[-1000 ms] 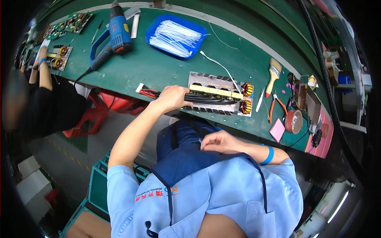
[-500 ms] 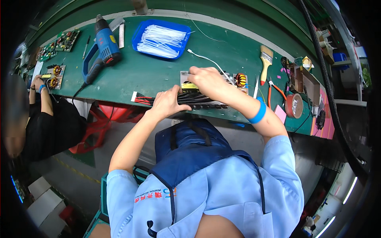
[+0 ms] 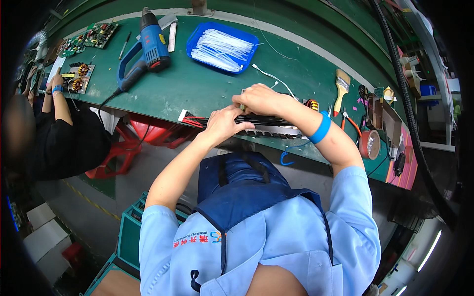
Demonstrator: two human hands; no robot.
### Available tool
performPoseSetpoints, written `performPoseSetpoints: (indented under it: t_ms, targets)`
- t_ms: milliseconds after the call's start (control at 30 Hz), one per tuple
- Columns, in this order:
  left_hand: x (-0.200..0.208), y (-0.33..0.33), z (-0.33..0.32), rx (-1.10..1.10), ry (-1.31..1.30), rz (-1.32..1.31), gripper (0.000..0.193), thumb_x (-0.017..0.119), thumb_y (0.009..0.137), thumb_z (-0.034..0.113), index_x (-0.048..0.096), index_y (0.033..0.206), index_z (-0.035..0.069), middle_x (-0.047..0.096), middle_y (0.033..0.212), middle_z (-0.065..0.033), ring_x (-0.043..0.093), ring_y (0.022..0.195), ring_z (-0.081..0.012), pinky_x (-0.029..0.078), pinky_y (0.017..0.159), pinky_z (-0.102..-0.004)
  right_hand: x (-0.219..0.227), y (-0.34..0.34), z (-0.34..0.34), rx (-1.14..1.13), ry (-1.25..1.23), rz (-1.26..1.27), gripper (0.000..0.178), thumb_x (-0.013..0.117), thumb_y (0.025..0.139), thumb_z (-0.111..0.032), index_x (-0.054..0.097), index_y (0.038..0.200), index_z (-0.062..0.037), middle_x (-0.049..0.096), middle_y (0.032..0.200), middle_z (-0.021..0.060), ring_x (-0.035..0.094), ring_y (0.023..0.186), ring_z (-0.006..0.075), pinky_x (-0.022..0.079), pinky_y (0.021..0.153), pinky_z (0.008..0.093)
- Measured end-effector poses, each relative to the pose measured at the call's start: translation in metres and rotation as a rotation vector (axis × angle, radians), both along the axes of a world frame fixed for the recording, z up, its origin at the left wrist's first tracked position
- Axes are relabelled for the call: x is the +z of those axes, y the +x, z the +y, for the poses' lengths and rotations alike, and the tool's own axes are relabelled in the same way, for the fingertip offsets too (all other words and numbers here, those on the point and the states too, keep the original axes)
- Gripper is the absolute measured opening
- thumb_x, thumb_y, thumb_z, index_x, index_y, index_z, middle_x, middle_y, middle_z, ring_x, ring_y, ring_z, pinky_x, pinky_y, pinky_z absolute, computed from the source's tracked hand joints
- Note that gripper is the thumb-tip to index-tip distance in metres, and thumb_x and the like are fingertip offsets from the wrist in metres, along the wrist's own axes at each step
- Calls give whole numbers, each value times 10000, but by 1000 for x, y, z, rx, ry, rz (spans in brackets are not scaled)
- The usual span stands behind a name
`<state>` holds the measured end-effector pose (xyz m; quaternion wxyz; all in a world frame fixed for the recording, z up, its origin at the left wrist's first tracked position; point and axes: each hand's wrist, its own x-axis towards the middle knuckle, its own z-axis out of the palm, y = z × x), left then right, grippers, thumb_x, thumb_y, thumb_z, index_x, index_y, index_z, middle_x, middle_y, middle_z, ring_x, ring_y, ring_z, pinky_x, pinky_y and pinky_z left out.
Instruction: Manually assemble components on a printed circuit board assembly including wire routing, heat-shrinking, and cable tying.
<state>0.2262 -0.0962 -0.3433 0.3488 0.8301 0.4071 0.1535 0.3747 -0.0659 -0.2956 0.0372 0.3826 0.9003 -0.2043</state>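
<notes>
A circuit board (image 3: 276, 129) with copper coils and a bundle of black and red wires (image 3: 195, 121) lies at the near edge of the green workbench (image 3: 197, 91). My left hand (image 3: 224, 124) grips the wire bundle at the board's left end. My right hand (image 3: 261, 98) rests curled on the top of the board, fingers pressed onto its parts; a blue band circles that wrist. What the right fingers pinch is hidden.
A blue tray of white cable ties (image 3: 222, 47) and a blue heat gun (image 3: 148, 44) lie farther back. A paintbrush (image 3: 340, 89), red tape roll (image 3: 369, 144) and pliers (image 3: 348, 121) sit to the right. Another person (image 3: 59, 133) works on boards at the left.
My right hand rose from my lap onto the board. The left hand stayed on the wire bundle. The view has shifted slightly leftward along the bench.
</notes>
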Motion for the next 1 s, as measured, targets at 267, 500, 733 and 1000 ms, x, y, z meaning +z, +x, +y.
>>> performPoseSetpoints:
  t_ms: [267, 500, 733, 1000]
  targets:
    - [-7, -2, 0, -13, -41, 5, 467, 610, 611, 427, 567, 848, 28, 564, 793, -137, 541, 757, -294, 418, 675, -368, 19, 56, 1, -392, -273, 301, 88, 587, 657, -74, 583, 735, -33, 573, 622, 65, 547, 559, 140, 430, 536, 261]
    - [6, -10, 7, -106, -236, 81, 538, 593, 633, 434, 510, 951, 8, 571, 801, -171, 546, 781, -300, 415, 708, -361, -14, 38, -22, -658, -529, 747, 47, 553, 715, -43, 538, 722, 2, 547, 644, 9, 511, 564, 51, 416, 519, 175]
    - [-1, -40, 19, -55, -332, 30, 305, 545, 720, 288, 516, 905, 47, 576, 792, -112, 557, 735, -237, 427, 657, -303, -29, 25, -35, -827, -658, 1019, 64, 592, 696, -72, 575, 719, -14, 560, 667, 11, 502, 597, 48, 405, 537, 178]
    - [-5, -97, 26, -113, -216, 217, 126, 556, 663, 97, 555, 747, 4, 564, 740, -125, 543, 695, -257, 421, 617, -310, -21, 42, -29, -846, -635, 912, 99, 533, 753, -93, 572, 807, -21, 545, 748, -7, 469, 668, 38, 392, 605, 177]
